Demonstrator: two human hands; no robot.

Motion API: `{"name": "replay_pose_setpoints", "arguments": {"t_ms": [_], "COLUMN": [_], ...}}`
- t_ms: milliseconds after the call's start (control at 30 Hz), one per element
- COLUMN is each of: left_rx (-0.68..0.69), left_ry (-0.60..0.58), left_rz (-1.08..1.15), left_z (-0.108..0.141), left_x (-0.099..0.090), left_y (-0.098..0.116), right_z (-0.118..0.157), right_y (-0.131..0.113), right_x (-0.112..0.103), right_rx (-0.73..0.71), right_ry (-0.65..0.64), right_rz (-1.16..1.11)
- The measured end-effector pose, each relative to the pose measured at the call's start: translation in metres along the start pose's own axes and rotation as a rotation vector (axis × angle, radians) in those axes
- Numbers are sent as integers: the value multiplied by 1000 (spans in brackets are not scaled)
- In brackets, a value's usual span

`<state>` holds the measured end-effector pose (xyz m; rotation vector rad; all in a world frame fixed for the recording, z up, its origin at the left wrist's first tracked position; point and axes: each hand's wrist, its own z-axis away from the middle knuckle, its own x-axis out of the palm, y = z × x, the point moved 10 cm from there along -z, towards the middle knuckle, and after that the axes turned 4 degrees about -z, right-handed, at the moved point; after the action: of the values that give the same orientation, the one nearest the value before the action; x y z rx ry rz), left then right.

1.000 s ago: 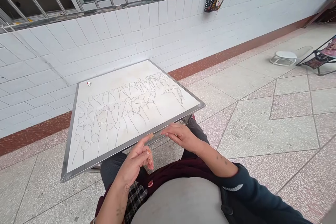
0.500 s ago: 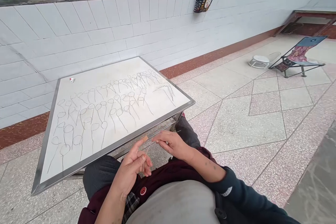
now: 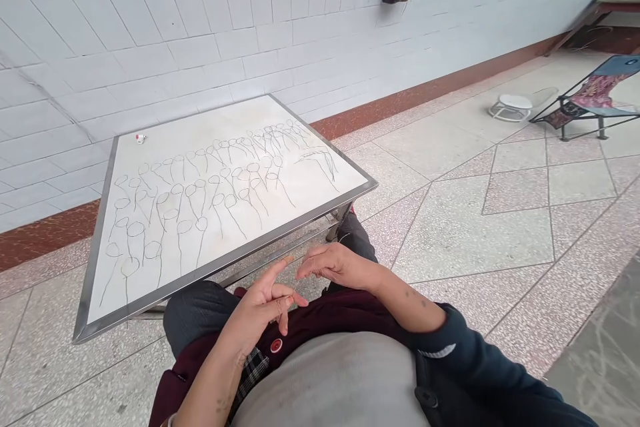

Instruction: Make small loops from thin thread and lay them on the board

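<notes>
Wire (image 3: 295,288), one thin strand: pinched between my left hand (image 3: 265,310) and right hand (image 3: 333,265), below table (image 3: 235,260) near edge. Risk: loose fingertip pinch, strand may slip.

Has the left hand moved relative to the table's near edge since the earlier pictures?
Yes. The left hand has dropped away from the table edge, toward the lap.
</notes>
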<state>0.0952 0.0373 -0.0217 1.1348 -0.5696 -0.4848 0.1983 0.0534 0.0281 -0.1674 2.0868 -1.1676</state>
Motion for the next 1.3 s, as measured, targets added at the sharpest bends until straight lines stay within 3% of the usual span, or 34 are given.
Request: {"name": "replay_pose_setpoints", "arguments": {"t_ms": [267, 433, 767, 1000, 1300], "left_rx": [-74, -89, -122, -196, -163], "left_ry": [-88, -91, 15, -20, -15], "left_rz": [-91, -28, 188, 83, -55], "left_z": [6, 2, -7, -13, -3], "left_x": [2, -1, 6, 7, -20], "left_y": [6, 7, -2, -17, 0], "right_z": [0, 2, 2, 6, 4], "right_y": [-14, -17, -12, -9, -4], "right_x": [-4, -11, 1, 0, -22], "right_rx": [-119, -132, -107, -148, -149], "right_ry": [45, 112, 27, 5, 187], "right_rz": [122, 140, 120, 234, 299]}}
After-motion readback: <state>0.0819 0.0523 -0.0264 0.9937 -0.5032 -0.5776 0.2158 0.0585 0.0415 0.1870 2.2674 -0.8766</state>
